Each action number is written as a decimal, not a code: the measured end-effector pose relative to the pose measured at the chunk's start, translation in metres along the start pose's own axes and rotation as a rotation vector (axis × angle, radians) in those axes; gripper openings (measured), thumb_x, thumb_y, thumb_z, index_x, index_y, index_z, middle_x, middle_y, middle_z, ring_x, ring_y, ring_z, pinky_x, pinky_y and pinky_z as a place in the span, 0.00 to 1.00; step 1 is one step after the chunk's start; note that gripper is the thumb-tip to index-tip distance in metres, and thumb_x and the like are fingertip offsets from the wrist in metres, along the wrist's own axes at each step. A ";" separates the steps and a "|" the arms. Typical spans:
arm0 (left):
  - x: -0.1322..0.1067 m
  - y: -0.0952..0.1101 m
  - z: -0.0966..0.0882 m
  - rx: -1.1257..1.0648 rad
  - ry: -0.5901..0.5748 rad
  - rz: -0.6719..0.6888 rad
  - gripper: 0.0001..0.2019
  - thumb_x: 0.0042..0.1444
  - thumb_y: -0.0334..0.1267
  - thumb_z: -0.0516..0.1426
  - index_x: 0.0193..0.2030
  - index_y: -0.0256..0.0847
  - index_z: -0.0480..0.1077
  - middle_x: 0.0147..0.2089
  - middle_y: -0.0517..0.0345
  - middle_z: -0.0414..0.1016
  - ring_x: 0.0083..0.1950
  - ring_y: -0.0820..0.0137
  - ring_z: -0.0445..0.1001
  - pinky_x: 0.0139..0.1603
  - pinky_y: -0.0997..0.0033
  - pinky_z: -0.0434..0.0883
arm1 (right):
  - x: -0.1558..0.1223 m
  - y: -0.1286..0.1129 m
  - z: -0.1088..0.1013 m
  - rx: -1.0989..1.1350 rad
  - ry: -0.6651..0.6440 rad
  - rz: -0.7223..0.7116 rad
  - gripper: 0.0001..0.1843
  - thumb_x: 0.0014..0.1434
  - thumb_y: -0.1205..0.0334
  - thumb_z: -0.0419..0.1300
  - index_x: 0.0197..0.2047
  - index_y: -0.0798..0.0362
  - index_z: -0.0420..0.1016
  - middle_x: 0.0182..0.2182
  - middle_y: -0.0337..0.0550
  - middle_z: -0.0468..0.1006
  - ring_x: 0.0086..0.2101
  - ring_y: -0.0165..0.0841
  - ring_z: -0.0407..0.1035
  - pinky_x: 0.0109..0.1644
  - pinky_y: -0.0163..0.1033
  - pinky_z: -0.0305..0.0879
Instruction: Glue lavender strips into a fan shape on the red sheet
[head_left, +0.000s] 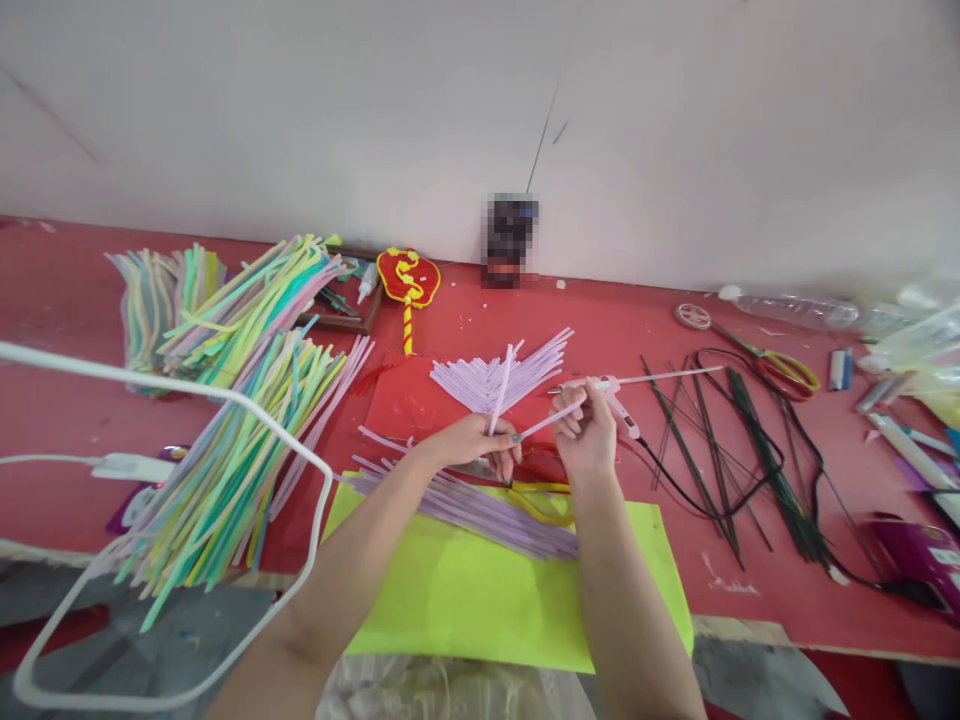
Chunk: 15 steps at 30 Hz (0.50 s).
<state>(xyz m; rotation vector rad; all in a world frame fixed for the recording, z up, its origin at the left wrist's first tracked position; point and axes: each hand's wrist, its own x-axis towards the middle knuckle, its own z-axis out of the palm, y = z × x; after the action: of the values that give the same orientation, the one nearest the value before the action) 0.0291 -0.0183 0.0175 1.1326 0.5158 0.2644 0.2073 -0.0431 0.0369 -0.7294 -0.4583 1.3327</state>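
My left hand (476,445) is closed on a pale purple pipe cleaner (501,390) that stands up from its fingers. My right hand (589,430) is closed round a small pink glue gun (619,400), and a second purple pipe cleaner (547,420) runs between the two hands. Just behind the hands, purple pipe cleaners (499,380) lie in a fan shape on a red sheet (409,400). More purple pipe cleaners (465,500) lie loose below my left hand, partly over a lime green sheet (480,600).
A big pile of pastel pipe cleaners (240,420) lies at left, crossed by a white cable (187,390). Green wire stems (750,460), a black cord (712,500) and yellow-handled scissors (780,370) lie at right. A red and yellow ornament (409,280) rests by the wall.
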 end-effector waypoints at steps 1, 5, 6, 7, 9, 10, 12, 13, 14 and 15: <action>0.000 0.000 0.000 0.000 -0.002 0.003 0.25 0.46 0.60 0.62 0.30 0.34 0.69 0.21 0.57 0.75 0.23 0.74 0.74 0.30 0.74 0.69 | 0.000 0.000 0.000 0.026 -0.010 0.024 0.18 0.51 0.56 0.65 0.20 0.53 0.62 0.14 0.27 0.53 0.14 0.18 0.43 0.11 0.24 0.43; 0.000 0.000 0.000 0.005 -0.014 0.012 0.25 0.47 0.59 0.61 0.30 0.34 0.69 0.21 0.57 0.75 0.23 0.74 0.74 0.30 0.74 0.69 | 0.000 -0.001 0.000 0.084 -0.035 0.083 0.17 0.51 0.59 0.66 0.20 0.53 0.62 0.14 0.27 0.53 0.13 0.18 0.43 0.11 0.22 0.43; -0.001 0.000 0.000 0.005 -0.015 0.017 0.25 0.47 0.59 0.61 0.30 0.34 0.69 0.21 0.57 0.75 0.22 0.74 0.73 0.30 0.74 0.69 | 0.000 -0.001 0.000 0.083 -0.033 0.077 0.17 0.51 0.59 0.66 0.20 0.53 0.62 0.14 0.27 0.53 0.13 0.18 0.44 0.11 0.22 0.44; -0.001 0.001 0.001 0.003 -0.016 0.023 0.25 0.47 0.59 0.61 0.30 0.34 0.69 0.21 0.58 0.75 0.22 0.74 0.73 0.30 0.74 0.69 | 0.000 -0.001 0.001 0.073 -0.027 0.061 0.17 0.51 0.58 0.66 0.20 0.53 0.62 0.14 0.27 0.54 0.14 0.17 0.45 0.12 0.22 0.44; -0.001 0.001 0.001 0.002 -0.020 0.031 0.25 0.47 0.59 0.61 0.30 0.34 0.69 0.21 0.58 0.75 0.22 0.74 0.73 0.30 0.74 0.69 | 0.000 0.000 0.001 0.019 0.000 0.008 0.18 0.52 0.56 0.65 0.20 0.53 0.63 0.14 0.28 0.55 0.14 0.18 0.47 0.13 0.23 0.46; -0.001 0.002 0.000 0.003 -0.022 0.032 0.25 0.47 0.60 0.61 0.30 0.34 0.69 0.21 0.58 0.75 0.22 0.74 0.73 0.30 0.74 0.69 | 0.000 0.000 0.001 -0.021 0.021 -0.024 0.19 0.52 0.54 0.65 0.20 0.53 0.63 0.14 0.28 0.55 0.14 0.18 0.48 0.13 0.24 0.46; -0.002 0.002 0.000 0.005 -0.021 0.029 0.25 0.47 0.60 0.61 0.30 0.34 0.69 0.20 0.58 0.75 0.22 0.74 0.73 0.29 0.74 0.68 | 0.001 0.002 0.001 -0.099 0.070 -0.082 0.21 0.52 0.51 0.65 0.19 0.53 0.62 0.14 0.28 0.56 0.14 0.18 0.49 0.14 0.25 0.46; -0.002 0.002 0.000 0.006 -0.019 0.027 0.25 0.47 0.60 0.61 0.30 0.34 0.69 0.20 0.58 0.75 0.22 0.74 0.73 0.29 0.74 0.68 | 0.001 0.002 0.000 -0.128 0.091 -0.101 0.21 0.52 0.49 0.64 0.19 0.53 0.62 0.14 0.29 0.57 0.14 0.19 0.50 0.14 0.26 0.47; -0.002 0.003 0.000 0.008 -0.018 0.025 0.25 0.47 0.59 0.61 0.30 0.34 0.69 0.20 0.58 0.75 0.22 0.74 0.73 0.29 0.74 0.68 | 0.001 0.003 0.000 -0.145 0.105 -0.114 0.22 0.52 0.48 0.64 0.19 0.53 0.62 0.14 0.29 0.57 0.14 0.19 0.50 0.14 0.27 0.47; -0.003 0.003 0.000 0.009 -0.015 0.025 0.25 0.47 0.59 0.61 0.30 0.34 0.69 0.20 0.58 0.75 0.23 0.74 0.73 0.30 0.74 0.68 | 0.002 0.003 0.000 -0.152 0.113 -0.121 0.22 0.52 0.48 0.64 0.19 0.53 0.63 0.14 0.29 0.58 0.14 0.19 0.50 0.14 0.27 0.46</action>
<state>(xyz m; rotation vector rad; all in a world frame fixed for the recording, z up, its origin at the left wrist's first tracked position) 0.0268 -0.0182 0.0211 1.1495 0.4899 0.2750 0.2056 -0.0415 0.0342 -0.8842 -0.5092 1.1456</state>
